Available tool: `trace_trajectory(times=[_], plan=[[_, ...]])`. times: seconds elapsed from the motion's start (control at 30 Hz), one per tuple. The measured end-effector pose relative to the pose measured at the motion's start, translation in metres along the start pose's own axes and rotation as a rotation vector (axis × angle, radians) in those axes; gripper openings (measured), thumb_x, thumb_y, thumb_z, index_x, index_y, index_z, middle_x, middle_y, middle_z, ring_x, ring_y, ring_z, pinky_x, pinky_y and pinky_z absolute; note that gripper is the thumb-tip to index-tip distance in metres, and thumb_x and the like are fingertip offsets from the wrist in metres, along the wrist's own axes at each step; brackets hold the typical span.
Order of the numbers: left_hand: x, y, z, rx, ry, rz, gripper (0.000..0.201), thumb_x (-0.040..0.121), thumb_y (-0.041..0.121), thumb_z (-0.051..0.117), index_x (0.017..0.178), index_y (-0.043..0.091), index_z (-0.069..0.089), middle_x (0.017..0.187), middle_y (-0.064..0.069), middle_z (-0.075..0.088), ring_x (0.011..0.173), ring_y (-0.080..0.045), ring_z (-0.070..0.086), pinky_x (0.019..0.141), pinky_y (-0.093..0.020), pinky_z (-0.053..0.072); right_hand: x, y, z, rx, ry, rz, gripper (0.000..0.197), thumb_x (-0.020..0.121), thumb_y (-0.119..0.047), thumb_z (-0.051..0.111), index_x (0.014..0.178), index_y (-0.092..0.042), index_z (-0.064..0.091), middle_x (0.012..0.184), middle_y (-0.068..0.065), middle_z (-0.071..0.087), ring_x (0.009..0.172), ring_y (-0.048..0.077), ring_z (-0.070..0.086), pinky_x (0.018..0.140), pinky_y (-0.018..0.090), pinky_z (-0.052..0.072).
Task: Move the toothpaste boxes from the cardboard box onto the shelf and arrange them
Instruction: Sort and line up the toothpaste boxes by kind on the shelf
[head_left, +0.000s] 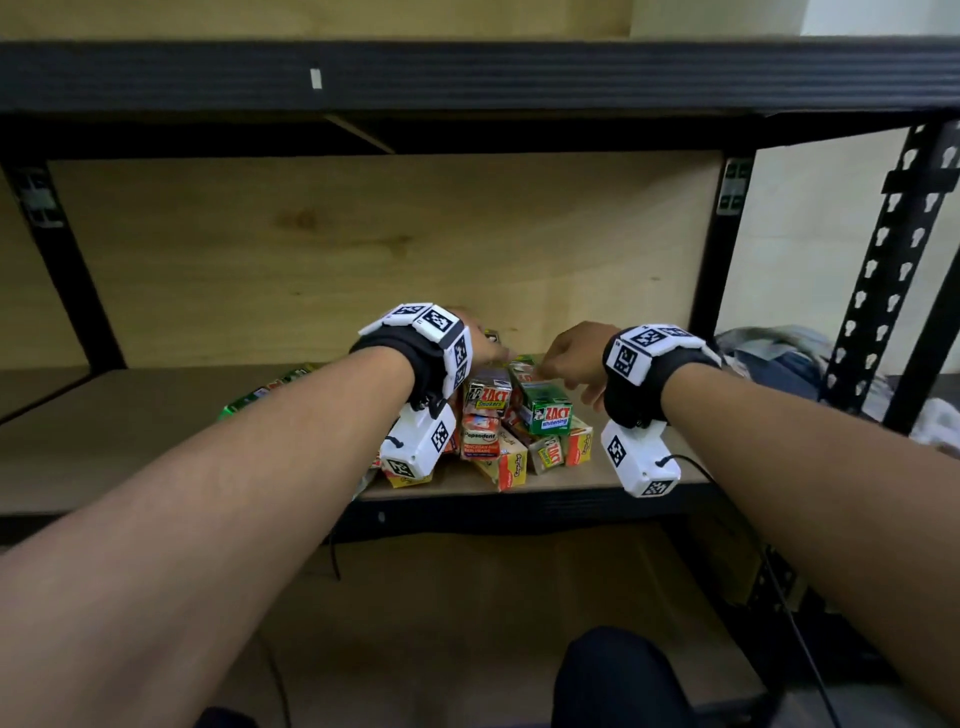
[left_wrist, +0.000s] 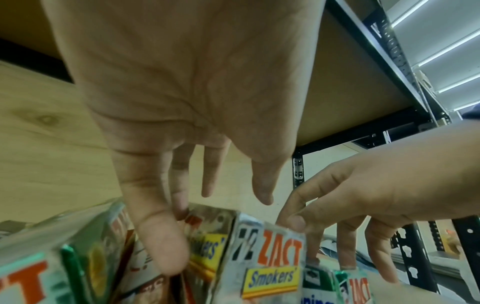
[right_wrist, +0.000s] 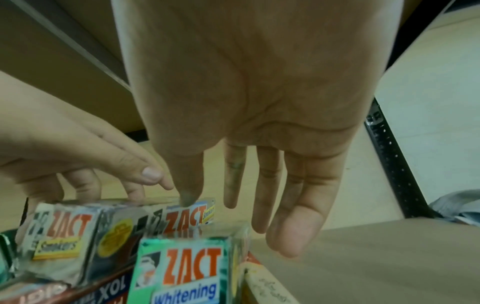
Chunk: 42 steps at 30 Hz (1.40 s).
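A loose pile of toothpaste boxes (head_left: 498, 431) lies at the middle front of the wooden shelf (head_left: 130, 441). On top are a white ZACT Smokers box (head_left: 487, 397) (left_wrist: 270, 265) and a green ZACT Whitening box (head_left: 550, 415) (right_wrist: 182, 271). My left hand (head_left: 485, 345) (left_wrist: 215, 197) hovers over the pile's left side, straight fingers pointing down and touching box tops. My right hand (head_left: 569, 358) (right_wrist: 233, 205) reaches over the right side with its fingers straight; its thumb rests on the top edge of a ZACT box (right_wrist: 191, 214). Neither hand holds a box. No cardboard box is recognisable.
One green box (head_left: 265, 389) lies alone to the left of the pile. A plywood back panel (head_left: 363, 249) closes the shelf, with the black upper beam (head_left: 467, 78) low overhead. A perforated black post (head_left: 883, 291) and bundled cloth (head_left: 774, 353) stand at the right.
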<state>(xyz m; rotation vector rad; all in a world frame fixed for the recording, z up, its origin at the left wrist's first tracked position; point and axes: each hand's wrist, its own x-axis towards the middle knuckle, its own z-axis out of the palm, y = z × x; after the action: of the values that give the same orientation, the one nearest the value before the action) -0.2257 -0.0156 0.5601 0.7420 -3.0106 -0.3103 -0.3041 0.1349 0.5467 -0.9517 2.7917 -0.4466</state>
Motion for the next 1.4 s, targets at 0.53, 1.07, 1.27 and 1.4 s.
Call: trace_trajectory(times=[0.53, 1.07, 1.27, 1.4], plan=[[0.015, 0.0, 0.008, -0.056, 0.078, -0.076, 0.038, 0.085, 0.049, 0.064, 0.083, 0.013, 0.051, 0.074, -0.005, 0.048, 0.067, -0.019, 0.046, 0.05, -0.025, 0.032, 0.011, 0.004, 0.015, 0.125, -0.023, 0.063, 0.068, 0.073, -0.049, 0.074, 0.123, -0.005, 0.066, 0.125, 0.017, 0.065, 0.109, 0.032, 0.064, 0.089, 0.057, 0.054], [-0.035, -0.072, -0.05, -0.172, 0.249, -0.141, 0.038, 0.058, 0.056, 0.068, 0.059, 0.021, 0.054, 0.057, 0.0, 0.051, 0.054, -0.019, 0.044, 0.058, -0.03, 0.04, -0.033, -0.045, -0.015, 0.128, 0.074, -0.06, 0.045, 0.089, -0.045, 0.062, 0.117, -0.011, 0.07, 0.116, 0.011, 0.068, 0.107, 0.029, 0.064, 0.096, 0.044, 0.054], [-0.05, -0.121, -0.057, -0.164, 0.255, -0.224, 0.041, 0.052, 0.057, 0.068, 0.062, 0.02, 0.056, 0.059, 0.0, 0.053, 0.055, -0.02, 0.047, 0.057, -0.03, 0.041, -0.025, -0.089, -0.011, 0.193, 0.111, -0.122, 0.043, 0.086, -0.045, 0.066, 0.114, -0.012, 0.069, 0.111, 0.011, 0.069, 0.101, 0.03, 0.066, 0.091, 0.048, 0.056], [-0.057, -0.154, -0.051, -0.163, 0.247, -0.273, 0.036, 0.058, 0.054, 0.069, 0.067, 0.021, 0.058, 0.064, -0.001, 0.056, 0.058, -0.021, 0.049, 0.059, -0.029, 0.04, -0.019, -0.123, -0.002, 0.246, 0.131, -0.167, 0.039, 0.084, -0.047, 0.065, 0.111, -0.02, 0.069, 0.112, 0.006, 0.066, 0.1, 0.03, 0.065, 0.088, 0.049, 0.057]])
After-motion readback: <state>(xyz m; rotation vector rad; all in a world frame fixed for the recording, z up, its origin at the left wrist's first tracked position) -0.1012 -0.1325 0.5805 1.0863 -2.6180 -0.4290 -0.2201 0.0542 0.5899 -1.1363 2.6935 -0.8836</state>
